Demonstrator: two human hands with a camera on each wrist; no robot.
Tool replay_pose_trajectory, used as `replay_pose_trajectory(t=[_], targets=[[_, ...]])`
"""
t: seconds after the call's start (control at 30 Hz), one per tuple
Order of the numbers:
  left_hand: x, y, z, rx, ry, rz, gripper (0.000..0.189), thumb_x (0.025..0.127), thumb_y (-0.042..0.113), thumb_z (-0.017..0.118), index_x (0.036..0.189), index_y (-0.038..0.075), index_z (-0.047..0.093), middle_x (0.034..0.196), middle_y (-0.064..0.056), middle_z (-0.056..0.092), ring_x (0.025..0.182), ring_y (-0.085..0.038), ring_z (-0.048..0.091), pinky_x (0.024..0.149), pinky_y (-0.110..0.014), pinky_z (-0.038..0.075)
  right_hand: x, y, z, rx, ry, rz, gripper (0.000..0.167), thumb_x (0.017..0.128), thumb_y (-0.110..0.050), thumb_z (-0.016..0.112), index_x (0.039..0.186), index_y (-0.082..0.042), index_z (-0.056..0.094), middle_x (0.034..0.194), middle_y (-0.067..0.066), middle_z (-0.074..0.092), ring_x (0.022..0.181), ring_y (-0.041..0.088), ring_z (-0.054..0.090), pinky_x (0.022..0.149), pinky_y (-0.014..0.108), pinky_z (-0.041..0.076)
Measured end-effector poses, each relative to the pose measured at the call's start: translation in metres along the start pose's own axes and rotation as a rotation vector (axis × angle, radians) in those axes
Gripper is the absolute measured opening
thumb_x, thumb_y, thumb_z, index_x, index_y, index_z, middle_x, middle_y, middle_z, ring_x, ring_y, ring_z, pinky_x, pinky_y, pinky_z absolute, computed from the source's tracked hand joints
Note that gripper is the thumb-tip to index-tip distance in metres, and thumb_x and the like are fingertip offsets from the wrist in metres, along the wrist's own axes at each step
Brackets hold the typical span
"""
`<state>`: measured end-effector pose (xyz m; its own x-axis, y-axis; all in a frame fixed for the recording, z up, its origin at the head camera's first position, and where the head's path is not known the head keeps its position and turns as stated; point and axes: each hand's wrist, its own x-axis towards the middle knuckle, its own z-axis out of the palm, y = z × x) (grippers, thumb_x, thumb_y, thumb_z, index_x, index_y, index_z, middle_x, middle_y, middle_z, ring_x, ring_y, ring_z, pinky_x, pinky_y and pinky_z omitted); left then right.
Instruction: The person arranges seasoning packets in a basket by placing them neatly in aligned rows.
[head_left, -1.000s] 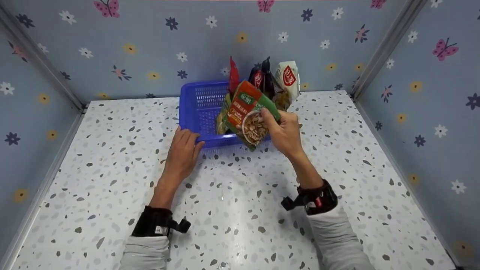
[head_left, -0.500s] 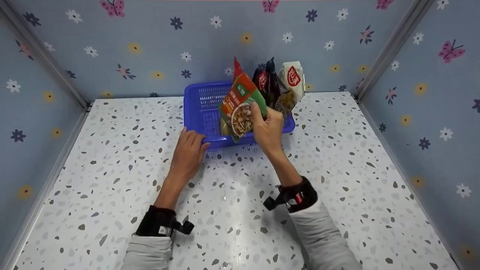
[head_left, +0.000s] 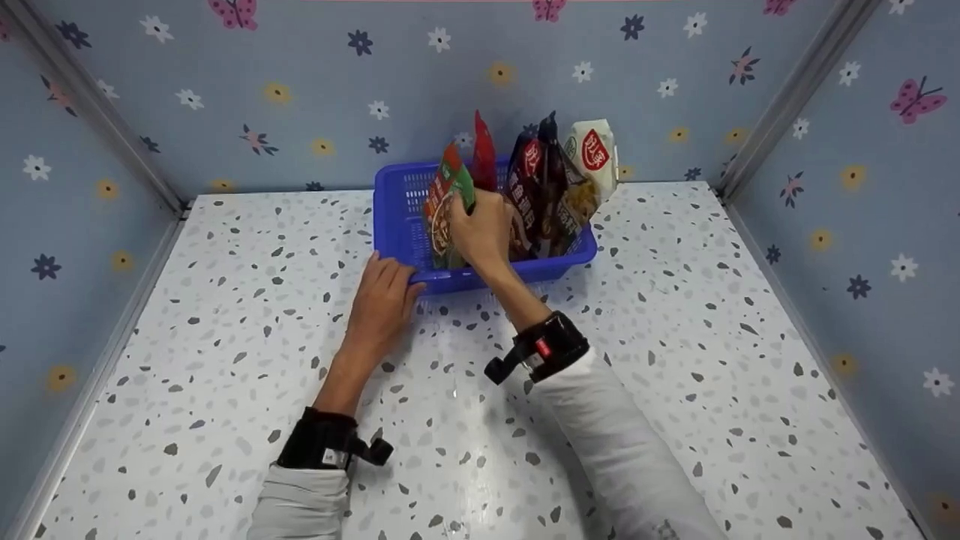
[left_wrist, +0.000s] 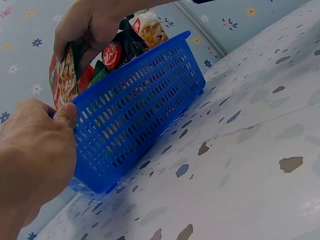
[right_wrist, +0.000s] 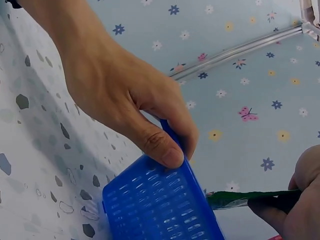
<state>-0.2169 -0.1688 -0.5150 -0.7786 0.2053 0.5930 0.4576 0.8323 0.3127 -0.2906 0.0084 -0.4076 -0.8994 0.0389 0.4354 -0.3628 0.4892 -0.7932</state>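
Observation:
My right hand (head_left: 484, 229) pinches an orange-and-green food packet (head_left: 444, 206) inside a blue plastic basket (head_left: 517, 271). The packet stands tilted, with a bowl of food pictured on its front. In the right wrist view, the packet (right_wrist: 232, 198) shows its thin green edge beside my right hand (right_wrist: 305, 205). My left hand (head_left: 379, 296) grips the basket's front-left corner, thumb (right_wrist: 162, 147) on the outer wall. In the left wrist view, the packet (left_wrist: 66, 80) leans just behind the rim near my left hand (left_wrist: 37, 150).
Several packets stand in the basket: a red packet (head_left: 484, 157), dark packets (head_left: 529, 180) and a white packet (head_left: 596, 157) at its right end. Beneath is a white speckled tabletop (head_left: 450, 420). A flowered blue wall (head_left: 420, 82) rises close behind the basket.
My right hand has carried the orange-and-green packet leftward and down into the basket, turning it more edge-on. My left hand has kept its grip on the corner.

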Motion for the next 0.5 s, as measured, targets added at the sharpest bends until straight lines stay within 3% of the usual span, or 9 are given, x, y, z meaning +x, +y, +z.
replay_pose_trajectory(t=[0.3,0.5], targets=[[0.000,-0.001,-0.001,-0.001,0.001,0.003,0.029,0.115,0.023,0.066,0.122,-0.005,0.071,0.116,-0.023,0.073,0.123,-0.042,0.066,0.139,-0.060,0.034,0.002,0.003,0.028,-0.146,-0.161,0.105,0.037,0.109,-0.008,0.066,0.075,-0.014,0.052,0.064,-0.004,0.043,0.052,0.009,0.038,0.049,0.023,0.028],[0.000,-0.001,-0.001,0.000,-0.012,0.001,0.030,0.116,0.024,0.064,0.122,-0.004,0.071,0.117,-0.022,0.072,0.124,-0.042,0.065,0.140,-0.059,0.033,0.001,0.006,0.039,-0.224,-0.245,0.119,0.022,0.110,-0.011,0.068,0.089,-0.006,0.067,0.075,0.000,0.060,0.065,0.014,0.056,0.059,0.026,0.041]])
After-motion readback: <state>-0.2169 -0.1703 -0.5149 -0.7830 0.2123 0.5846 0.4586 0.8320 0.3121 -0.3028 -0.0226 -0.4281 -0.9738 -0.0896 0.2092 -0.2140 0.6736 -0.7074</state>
